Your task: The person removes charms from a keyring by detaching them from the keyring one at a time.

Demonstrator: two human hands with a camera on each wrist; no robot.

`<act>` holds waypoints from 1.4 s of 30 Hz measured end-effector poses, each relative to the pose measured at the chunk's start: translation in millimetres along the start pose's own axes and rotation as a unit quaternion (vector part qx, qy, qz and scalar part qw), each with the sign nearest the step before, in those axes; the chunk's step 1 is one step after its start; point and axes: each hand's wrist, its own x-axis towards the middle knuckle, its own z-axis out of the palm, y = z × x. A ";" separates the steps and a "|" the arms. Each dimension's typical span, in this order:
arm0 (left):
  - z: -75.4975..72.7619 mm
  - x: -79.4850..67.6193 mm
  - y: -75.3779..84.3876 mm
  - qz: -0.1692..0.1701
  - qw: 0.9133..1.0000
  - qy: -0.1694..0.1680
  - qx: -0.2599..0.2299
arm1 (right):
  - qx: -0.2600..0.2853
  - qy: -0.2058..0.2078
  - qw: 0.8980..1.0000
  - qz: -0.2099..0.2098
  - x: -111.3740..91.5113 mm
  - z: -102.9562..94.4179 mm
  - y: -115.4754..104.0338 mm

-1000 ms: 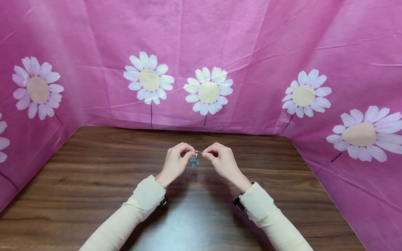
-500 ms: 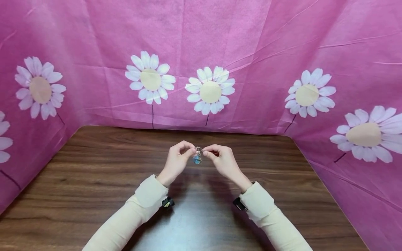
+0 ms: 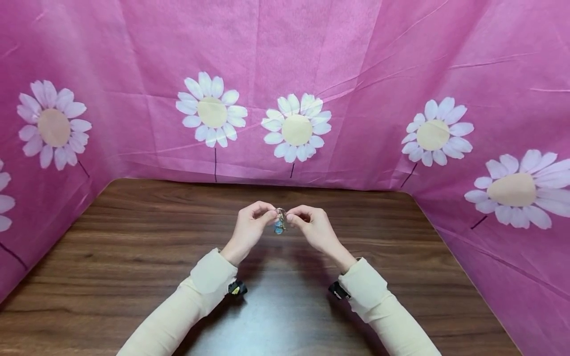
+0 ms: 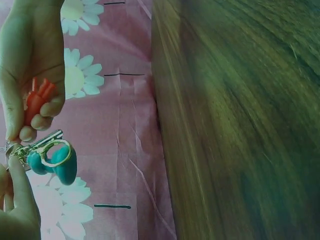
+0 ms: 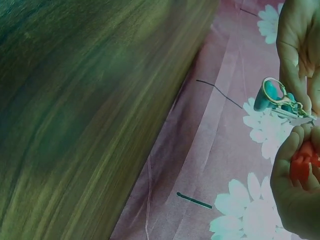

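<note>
In the head view, my left hand [image 3: 251,227] and right hand [image 3: 315,228] meet fingertip to fingertip above the table, pinching a small metal ring between them. From it dangles a keychain with a glossy blue-green charm [image 3: 279,228]. The left wrist view shows the teal charm [image 4: 66,165], a gold ring [image 4: 70,156] and a slim metal piece like a key [image 4: 52,137] beside it. Tucked in my right palm under curled fingers is a red plastic piece [image 4: 36,106], also visible in the right wrist view as a red lump [image 5: 301,167]. The pinched metal is partly hidden by fingertips.
A dark wood-grain table [image 3: 156,237] lies beneath both hands. A pink cloth [image 3: 347,59] printed with white daisies encloses its back and sides. Black wrist straps [image 3: 237,288] show below the cream sleeves [image 3: 171,316].
The charm has swung slightly right, and the ring now shows as a loop between the fingertips. The red piece, visible behind the right hand earlier, is hidden in the head view.
</note>
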 end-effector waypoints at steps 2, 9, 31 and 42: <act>-0.6 -0.6 -0.4 0.008 1.000 -0.002 0.017 | 0.006 0.002 1.000 0.003 -1.6 -0.4 -2.8; -2.7 -1.0 -3.4 0.033 0.995 -0.030 0.091 | 0.006 0.006 1.000 0.014 -5.1 -0.9 -8.5; -5.6 -1.0 1.9 0.180 0.899 -0.056 0.395 | -0.179 0.026 0.980 -0.085 -6.9 3.5 0.8; -6.2 -1.1 2.9 0.198 0.909 -0.031 0.364 | -0.146 0.024 0.986 -0.072 -7.0 -0.2 -4.7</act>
